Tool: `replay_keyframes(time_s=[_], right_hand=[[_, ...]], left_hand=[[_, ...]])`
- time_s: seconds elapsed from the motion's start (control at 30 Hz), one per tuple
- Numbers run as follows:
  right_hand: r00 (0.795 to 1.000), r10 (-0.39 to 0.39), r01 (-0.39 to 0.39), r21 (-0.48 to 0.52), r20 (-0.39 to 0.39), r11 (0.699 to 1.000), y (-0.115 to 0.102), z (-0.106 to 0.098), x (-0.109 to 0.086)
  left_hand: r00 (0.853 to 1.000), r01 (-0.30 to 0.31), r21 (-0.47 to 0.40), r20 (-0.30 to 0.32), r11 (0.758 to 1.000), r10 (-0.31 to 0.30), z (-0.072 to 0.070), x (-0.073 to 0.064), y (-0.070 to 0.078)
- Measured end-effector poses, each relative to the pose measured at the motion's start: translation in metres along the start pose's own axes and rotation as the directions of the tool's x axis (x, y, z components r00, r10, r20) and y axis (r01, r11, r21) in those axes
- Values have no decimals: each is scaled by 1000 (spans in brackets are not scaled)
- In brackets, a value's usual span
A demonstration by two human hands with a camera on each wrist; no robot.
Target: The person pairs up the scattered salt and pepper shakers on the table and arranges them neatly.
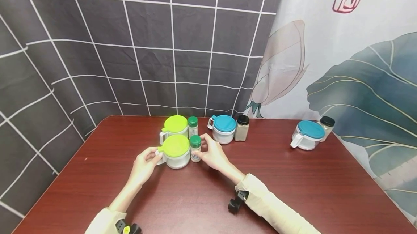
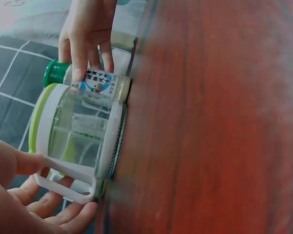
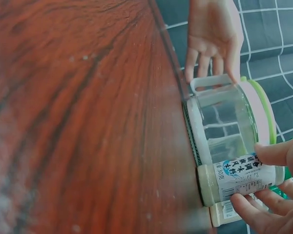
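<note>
Left hand fingers pinch the nearer green-lidded jar by its nine-o'clock handle, evidently for purchase; right hand fingers grasp the shaker at the jar's three o'clock.

- The tabletop is reddish-brown with a dark wood grain.
- On it stands the landmark, the front lime-lidded jar, clear-walled and white-handled.
- Directly behind the landmark: the rear lime-lidded jar.
- Just beside the landmark's right: the front green-capped bottle, upright and labelled.
- Behind and right of the landmark: the rear green-capped bottle, then a blue-lidded jar and a black-capped bottle.
- Well right of the landmark: a second blue-lidded jar, partly covering another black-capped bottle.
</note>
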State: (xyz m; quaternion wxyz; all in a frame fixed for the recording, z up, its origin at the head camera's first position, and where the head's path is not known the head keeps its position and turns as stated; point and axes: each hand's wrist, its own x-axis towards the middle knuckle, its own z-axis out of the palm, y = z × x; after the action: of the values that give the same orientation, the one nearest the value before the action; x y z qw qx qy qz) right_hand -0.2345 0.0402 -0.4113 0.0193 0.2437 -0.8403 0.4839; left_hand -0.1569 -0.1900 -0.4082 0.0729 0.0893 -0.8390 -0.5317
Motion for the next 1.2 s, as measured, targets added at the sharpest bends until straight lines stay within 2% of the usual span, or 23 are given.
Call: replay_keyframes(time_s=[0.27,0.47,0.63,0.9,1.07,1.2], right_hand=[[999,0,-1,26,33,1000,1,1,0],[999,-25,25,-4,29,1000,3,1,-1],[999,-39,39,-3,17,999,1,-1,-3],[999,-49,49,-21,-12,999,-6,-8,-4],[996,-83,83,-6,-29,997,-6,-13,-5],[995,-92,92,-2,-32,996,-7,-17,-7]], left_hand=[[998,-43,15,-41,999,43,1,-3,6],[993,-87,-48,-81,995,83,4,-5,13],[979,-149,-97,-156,984,133,5,-9,16],[961,-170,-135,-242,976,134,4,-14,27],[956,-187,-135,-254,973,149,6,-15,33],[960,-182,-147,-241,972,144,8,-17,36]])
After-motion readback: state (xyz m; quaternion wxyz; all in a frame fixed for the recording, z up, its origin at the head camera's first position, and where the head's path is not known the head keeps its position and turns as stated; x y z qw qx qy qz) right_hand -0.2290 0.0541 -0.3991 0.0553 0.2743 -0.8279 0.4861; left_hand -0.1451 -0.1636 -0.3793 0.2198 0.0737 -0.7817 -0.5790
